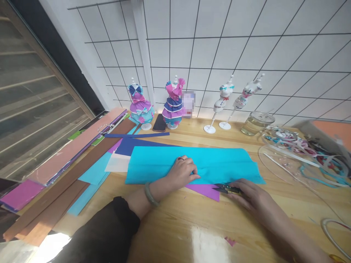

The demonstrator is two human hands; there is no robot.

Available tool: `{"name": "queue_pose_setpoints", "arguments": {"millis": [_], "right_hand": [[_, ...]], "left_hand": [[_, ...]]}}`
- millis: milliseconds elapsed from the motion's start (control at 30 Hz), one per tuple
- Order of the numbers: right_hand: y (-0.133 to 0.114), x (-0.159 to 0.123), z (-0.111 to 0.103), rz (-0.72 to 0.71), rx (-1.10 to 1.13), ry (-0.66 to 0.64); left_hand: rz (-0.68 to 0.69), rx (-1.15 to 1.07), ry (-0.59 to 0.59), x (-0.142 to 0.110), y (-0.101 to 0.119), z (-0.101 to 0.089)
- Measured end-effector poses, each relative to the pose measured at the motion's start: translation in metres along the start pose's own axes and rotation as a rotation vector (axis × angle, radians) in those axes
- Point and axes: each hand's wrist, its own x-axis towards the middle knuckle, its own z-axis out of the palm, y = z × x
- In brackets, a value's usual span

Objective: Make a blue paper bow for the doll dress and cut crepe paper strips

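"Wooden tabletop (pixel 164 226), pink scrap (pixel 230 241) nearest us. Right hand (pixel 253 196)?"
"Grip closed round scissors (pixel 226 189), by the near edge of the turquoise sheet (pixel 219 160)."
"Left hand (pixel 182 170)?"
"On that sheet; whether it's pinching, I can't tell. Mannequins (pixel 141 106) stand beyond."

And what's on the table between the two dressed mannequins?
A dark phone, lying flat on the table; the head view shows it.
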Motion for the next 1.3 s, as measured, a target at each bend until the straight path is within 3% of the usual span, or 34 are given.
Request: {"name": "queue_pose_setpoints", "arguments": {"millis": [267,833,1067,1300], "right_hand": [[0.0,-0.004,0.001,0.021,0.015,-0.008],[0.001,-0.002,-0.009,0.023,0.047,0.004],[0.0,0.001,-0.011,0.005,-0.02,-0.001],[0.0,0.019,-0.007,-0.124,0.084,-0.037]], "left_hand": [[0.197,-0.005,0.014,0.0,0.0,-0.003],[-0.06,-0.52,-0.008,0.004,-0.005,-0.011],[-0.04,-0.475,0.014,0.004,-0.007,-0.007],[0.043,-0.334,0.009,0.005,-0.009,-0.002]]}}
